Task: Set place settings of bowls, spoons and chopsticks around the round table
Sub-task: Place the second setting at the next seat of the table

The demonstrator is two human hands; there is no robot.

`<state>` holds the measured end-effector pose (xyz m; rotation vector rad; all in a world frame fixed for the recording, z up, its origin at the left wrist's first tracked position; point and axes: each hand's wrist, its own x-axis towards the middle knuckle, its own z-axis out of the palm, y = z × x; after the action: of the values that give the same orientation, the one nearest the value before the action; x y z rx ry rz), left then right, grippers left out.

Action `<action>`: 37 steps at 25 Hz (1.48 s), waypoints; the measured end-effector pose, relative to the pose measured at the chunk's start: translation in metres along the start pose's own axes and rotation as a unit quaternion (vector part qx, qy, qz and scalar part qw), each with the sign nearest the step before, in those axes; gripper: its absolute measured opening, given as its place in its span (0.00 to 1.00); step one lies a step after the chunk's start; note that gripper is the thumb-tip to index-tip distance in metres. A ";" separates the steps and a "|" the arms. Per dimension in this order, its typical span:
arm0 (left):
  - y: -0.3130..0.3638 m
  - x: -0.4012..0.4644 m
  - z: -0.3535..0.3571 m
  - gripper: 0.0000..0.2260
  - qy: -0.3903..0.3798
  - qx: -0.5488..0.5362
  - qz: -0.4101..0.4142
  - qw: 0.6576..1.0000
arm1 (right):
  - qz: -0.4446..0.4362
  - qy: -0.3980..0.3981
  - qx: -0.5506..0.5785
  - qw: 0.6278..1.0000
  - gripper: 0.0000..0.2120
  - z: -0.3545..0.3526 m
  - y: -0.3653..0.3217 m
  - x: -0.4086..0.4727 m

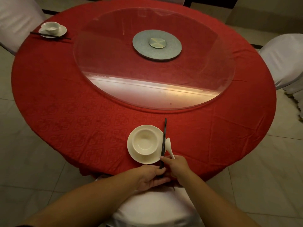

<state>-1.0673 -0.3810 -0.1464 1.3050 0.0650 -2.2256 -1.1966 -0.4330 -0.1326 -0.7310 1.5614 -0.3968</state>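
A white bowl (144, 142) sits on a white plate (133, 154) near the front edge of the round table (65, 112) with its red cloth. Black chopsticks (164, 138) lie along the plate's right rim, pointing away from me. A white spoon (169, 147) lies just right of them. My right hand (176, 166) pinches the chopsticks' near end and touches the spoon handle. My left hand (151, 177) lies palm up under that end, its fingers against the tips. A second setting, with bowl (52, 27), plate and chopsticks (50, 35), stands at the far left.
A glass turntable (114, 63) on a grey hub (157, 45) fills the table's middle. White-covered chairs stand in front of me (155, 208), at the far left (14, 18) and at the right (287, 59). Pale floor tiles surround the table.
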 end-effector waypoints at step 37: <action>0.091 -0.019 -0.096 0.12 0.264 0.124 0.261 0.920 | -0.091 0.121 -0.101 0.983 0.13 0.001 -0.029 0.042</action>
<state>-0.9406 -0.4199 -0.1605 1.7838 -0.3388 -1.4268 -1.1894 -0.4819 -0.1458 -1.0175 1.7875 -0.4797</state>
